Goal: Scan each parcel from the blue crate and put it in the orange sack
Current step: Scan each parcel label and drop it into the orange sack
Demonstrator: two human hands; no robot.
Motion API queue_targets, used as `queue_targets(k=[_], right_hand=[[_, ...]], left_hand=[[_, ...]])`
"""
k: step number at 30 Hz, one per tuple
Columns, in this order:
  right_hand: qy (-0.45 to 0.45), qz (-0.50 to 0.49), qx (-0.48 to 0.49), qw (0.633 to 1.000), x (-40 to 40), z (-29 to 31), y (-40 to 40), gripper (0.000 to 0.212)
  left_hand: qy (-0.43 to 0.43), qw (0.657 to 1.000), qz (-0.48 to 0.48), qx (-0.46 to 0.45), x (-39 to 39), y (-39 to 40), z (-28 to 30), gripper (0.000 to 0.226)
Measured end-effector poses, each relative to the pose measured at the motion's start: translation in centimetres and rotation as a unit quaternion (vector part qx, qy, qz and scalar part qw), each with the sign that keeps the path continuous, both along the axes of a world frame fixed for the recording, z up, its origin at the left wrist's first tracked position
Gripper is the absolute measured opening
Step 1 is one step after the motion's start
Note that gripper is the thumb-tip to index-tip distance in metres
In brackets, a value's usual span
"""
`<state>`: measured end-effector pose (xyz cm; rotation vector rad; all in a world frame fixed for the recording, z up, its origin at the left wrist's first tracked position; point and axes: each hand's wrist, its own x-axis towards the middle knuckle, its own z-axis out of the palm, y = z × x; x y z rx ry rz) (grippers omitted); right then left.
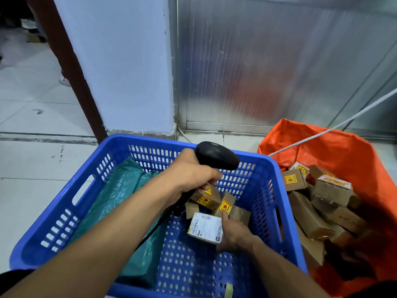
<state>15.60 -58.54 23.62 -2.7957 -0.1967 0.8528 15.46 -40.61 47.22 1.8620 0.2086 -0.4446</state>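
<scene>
Left hand (189, 175) gripping black scanner (217, 155), right hand (234, 235) apparently holding labelled parcel (205, 227) inside blue crate (268, 168)

Blue perforated crate (90, 203) on the floor holding a white-labelled parcel (205, 227) face up among small brown boxes with yellow-red stickers (211, 197) and a green poly mailer (120, 203) along its left side, with orange sack (343, 151) just right, open, heaped with brown boxes (322, 203).
</scene>
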Motion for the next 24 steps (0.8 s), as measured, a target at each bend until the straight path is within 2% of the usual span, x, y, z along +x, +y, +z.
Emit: queue_targets(k=[6,15,19,24], right_hand=[[-0.059,0.029,-0.016,0.998,1.6,5.0,-1.5,0.114],[-0.199,0.103,-0.048,0.973,3.1,15.4,-3.8,0.095],[-0.227,0.109,-0.033,0.967,3.5,20.1,-4.9,0.087],[-0.27,0.097,-0.036,0.957,3.6,23.1,-6.8,0.085]], left_hand=[[-0.01,1.0,0.008,0.007,-0.1,0.2,0.2,0.011],[-0.027,1.0,0.002,0.012,-0.5,-0.2,0.3,0.013],[-0.032,0.999,0.002,0.01,-0.5,-0.3,0.5,0.017],[-0.039,0.999,0.023,0.004,-0.3,-0.5,0.3,0.018]])
